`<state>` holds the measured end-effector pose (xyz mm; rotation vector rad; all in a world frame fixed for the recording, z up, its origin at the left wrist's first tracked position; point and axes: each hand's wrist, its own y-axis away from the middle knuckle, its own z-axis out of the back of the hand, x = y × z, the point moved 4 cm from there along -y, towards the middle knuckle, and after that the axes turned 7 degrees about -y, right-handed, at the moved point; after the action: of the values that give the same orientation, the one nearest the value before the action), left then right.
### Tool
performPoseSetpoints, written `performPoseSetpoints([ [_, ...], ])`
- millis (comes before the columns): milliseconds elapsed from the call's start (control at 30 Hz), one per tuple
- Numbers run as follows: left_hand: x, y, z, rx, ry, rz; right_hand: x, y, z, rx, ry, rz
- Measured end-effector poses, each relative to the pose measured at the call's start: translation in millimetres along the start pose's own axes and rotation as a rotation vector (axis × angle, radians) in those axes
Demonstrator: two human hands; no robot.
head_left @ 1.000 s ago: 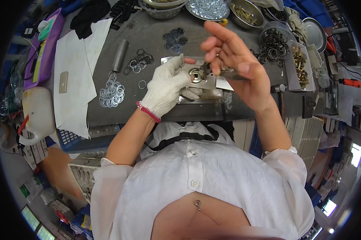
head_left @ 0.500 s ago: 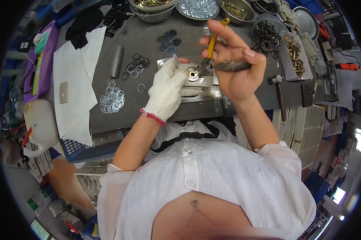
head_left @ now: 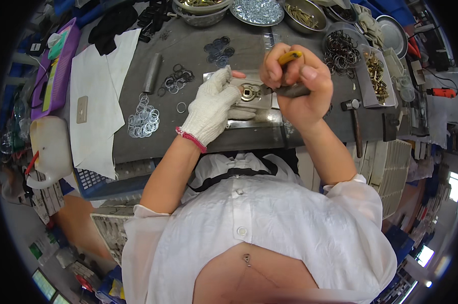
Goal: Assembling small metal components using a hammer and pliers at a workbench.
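Note:
My left hand (head_left: pixel 211 104), in a white knit glove with a red cuff, grips a metal plate (head_left: pixel 262 101) on the worktable. Bare fingertips poke out of the glove. On the plate sits a round fitting (head_left: pixel 248 92) with a square hole, beside the gloved thumb. My bare right hand (head_left: pixel 307 96) is closed round pliers (head_left: pixel 290 57) with one yellow handle and one dark, wrapped-looking handle. Their jaws reach the fitting's right side; the fingers hide much of the tool. Beneath the plate lies a shiny metal sheet (head_left: pixel 262 120).
Loose rings (head_left: pixel 143 119) lie left, with darker rings (head_left: pixel 218 50) farther back. A metal cylinder (head_left: pixel 152 73) rests beside white paper (head_left: pixel 97 96). Bowls of small parts (head_left: pixel 258 11) line the back. At right are a box of brass parts (head_left: pixel 375 76) and a hammer (head_left: pixel 356 126).
My right fingers have closed in around the pliers' handles, and the yellow handle has tipped toward me. My left hand still steadies the plate.

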<state>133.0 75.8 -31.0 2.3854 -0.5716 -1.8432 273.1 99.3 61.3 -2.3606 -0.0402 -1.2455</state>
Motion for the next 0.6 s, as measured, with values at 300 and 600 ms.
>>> performPoseSetpoints([
  [300,-14.4,7.9,-11.5,0.043,0.076,0.105,-11.7,-11.6,13.1,0.077,-0.185,-0.011],
  [600,-76.7,30.6,-53.0,-0.169,-1.590,-0.596,37.7,37.1,57.8,-0.235,0.507,0.109],
])
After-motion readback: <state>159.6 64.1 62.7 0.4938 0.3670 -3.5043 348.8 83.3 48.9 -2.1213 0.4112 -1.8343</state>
